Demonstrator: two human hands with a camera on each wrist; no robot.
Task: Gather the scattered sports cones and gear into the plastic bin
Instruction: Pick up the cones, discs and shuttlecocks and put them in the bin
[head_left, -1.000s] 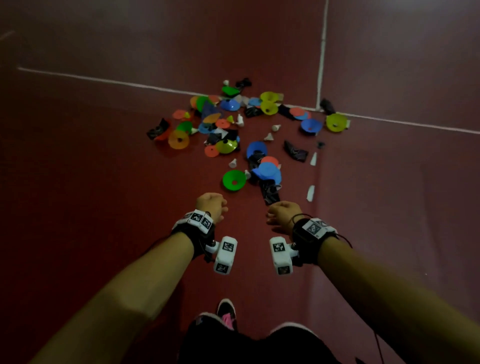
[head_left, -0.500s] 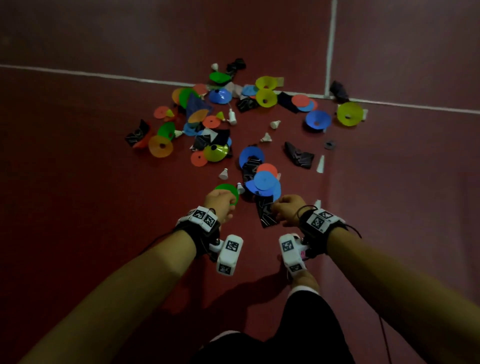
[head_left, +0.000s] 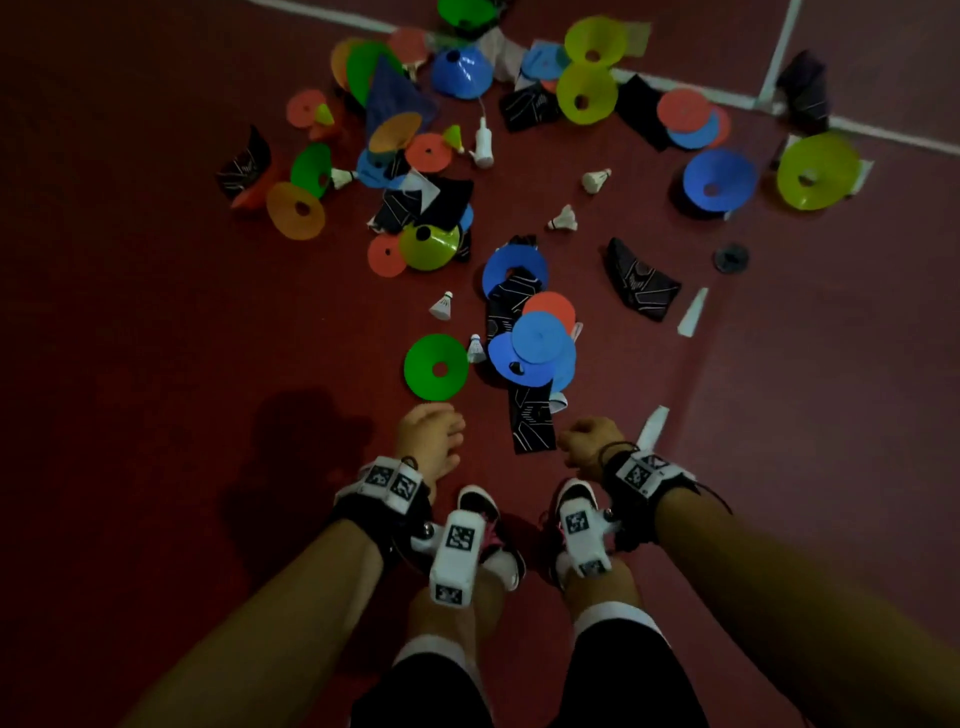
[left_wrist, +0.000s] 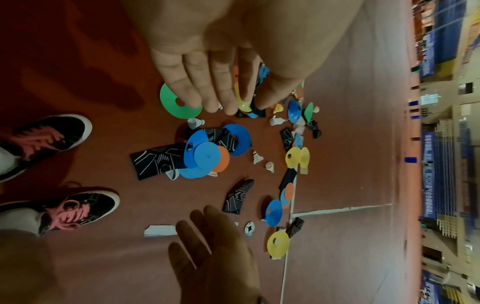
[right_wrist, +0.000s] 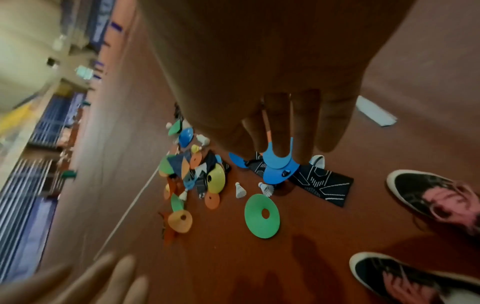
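Head view dim, corners falling to near black; colours muddy. Soft shadow lower left of centre on the floor (head_left: 156, 364). Wrist views brighter, strongly bent at the edges; far hall streaked with motion blur, near fingers soft, out of focus.

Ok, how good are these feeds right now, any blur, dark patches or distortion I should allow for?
Head view: dim but sharp, with the person's shadow left of the left hand. Left wrist view: brighter, gear sharp, background wall bent by the wide lens. Right wrist view: right hand is dark and fills the top; left side smeared, though the green disc reads clearly.
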